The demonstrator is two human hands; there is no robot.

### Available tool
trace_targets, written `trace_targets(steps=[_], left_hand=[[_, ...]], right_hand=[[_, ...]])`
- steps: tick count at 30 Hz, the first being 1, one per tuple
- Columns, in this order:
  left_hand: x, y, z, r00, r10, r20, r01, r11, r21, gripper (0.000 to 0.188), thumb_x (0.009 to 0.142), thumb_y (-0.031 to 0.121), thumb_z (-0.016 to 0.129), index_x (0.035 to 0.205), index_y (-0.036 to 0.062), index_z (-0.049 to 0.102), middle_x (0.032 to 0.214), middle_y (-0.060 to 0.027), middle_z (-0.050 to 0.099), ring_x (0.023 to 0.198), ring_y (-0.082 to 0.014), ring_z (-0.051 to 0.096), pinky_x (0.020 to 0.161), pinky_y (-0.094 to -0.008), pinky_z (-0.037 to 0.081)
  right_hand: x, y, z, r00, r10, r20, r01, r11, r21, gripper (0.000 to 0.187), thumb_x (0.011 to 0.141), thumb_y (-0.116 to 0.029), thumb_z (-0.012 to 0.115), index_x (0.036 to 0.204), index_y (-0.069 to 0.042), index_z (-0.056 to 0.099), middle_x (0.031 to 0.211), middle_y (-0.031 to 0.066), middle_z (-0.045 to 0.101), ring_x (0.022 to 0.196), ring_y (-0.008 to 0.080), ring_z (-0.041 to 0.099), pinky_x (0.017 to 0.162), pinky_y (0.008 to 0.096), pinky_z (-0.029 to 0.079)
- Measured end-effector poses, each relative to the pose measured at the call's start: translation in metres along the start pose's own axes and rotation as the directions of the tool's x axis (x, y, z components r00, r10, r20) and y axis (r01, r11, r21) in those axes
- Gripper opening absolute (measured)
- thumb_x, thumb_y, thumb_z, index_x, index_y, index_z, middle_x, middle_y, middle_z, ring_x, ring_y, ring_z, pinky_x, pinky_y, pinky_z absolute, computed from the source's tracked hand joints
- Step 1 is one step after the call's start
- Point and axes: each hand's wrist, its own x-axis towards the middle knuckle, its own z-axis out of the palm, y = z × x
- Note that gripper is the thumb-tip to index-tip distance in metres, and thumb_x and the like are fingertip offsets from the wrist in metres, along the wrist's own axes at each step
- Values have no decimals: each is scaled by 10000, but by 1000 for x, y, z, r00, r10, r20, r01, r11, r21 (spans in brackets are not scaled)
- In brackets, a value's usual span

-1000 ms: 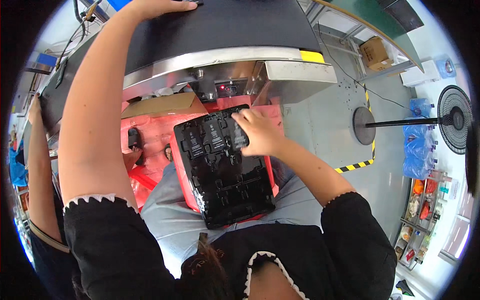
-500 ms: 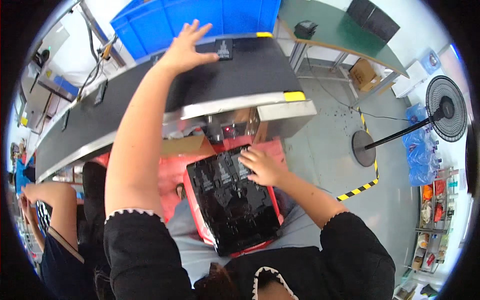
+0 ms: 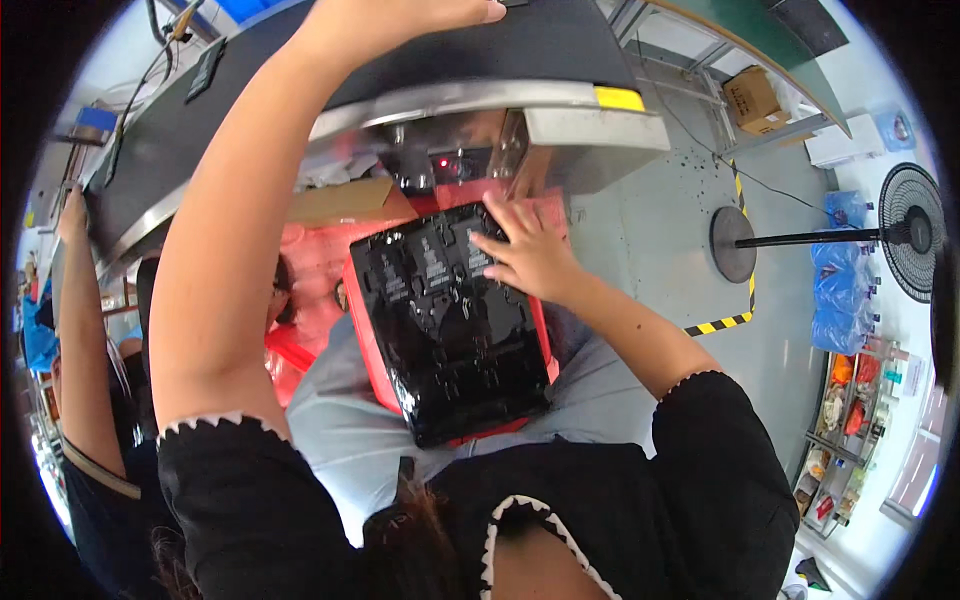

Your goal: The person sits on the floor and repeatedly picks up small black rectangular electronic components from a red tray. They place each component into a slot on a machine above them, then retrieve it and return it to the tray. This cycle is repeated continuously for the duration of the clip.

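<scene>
Beyond the right hand's fingers (image 3: 505, 222) I have a long black-topped bench (image 3: 560, 50) with a metal front edge, running off leftward. To the right of those fingers I see smooth grey floor (image 3: 650, 260), marked with black-and-yellow striped tape (image 3: 720, 325) that turns a corner. Farther right stand a black pedestal fan (image 3: 910, 232) and a blue-wrapped stack (image 3: 840, 265) by the pale wall (image 3: 868, 85). Ahead and right of the fingers, a green-topped table (image 3: 735, 20) has a cardboard box (image 3: 756, 100) beneath it. Far right and lower in my view than the fingers, I pick out a loaded rack (image 3: 850, 440) and what looks like a bright window (image 3: 915, 465).
</scene>
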Motion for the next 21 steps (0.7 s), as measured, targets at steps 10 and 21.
trace_targets(steps=[10, 21], left_hand=[[-335, 85, 50, 827, -373, 420, 353, 927, 128, 851, 693, 355, 809, 1395, 27, 458, 1450, -120, 454, 1385, -323, 365, 1156, -537, 210], [-374, 87, 86, 762, -519, 387, 513, 849, 127, 623, 795, 302, 709, 1335, 40, 542, 1564, -103, 299, 1478, -338, 159, 1180, -577, 52]], right_hand=[[-12, -52, -161, 956, -141, 258, -57, 772, 633, 608, 859, -278, 706, 1405, -124, 486, 1451, 172, 421, 1318, 321, 436, 1066, 439, 376], [178, 88, -279, 951, 22, -309, -54, 994, -93, 835, 710, -207, 734, 1461, -68, 394, 1517, 200, 349, 1400, 338, 334, 1119, 407, 321]])
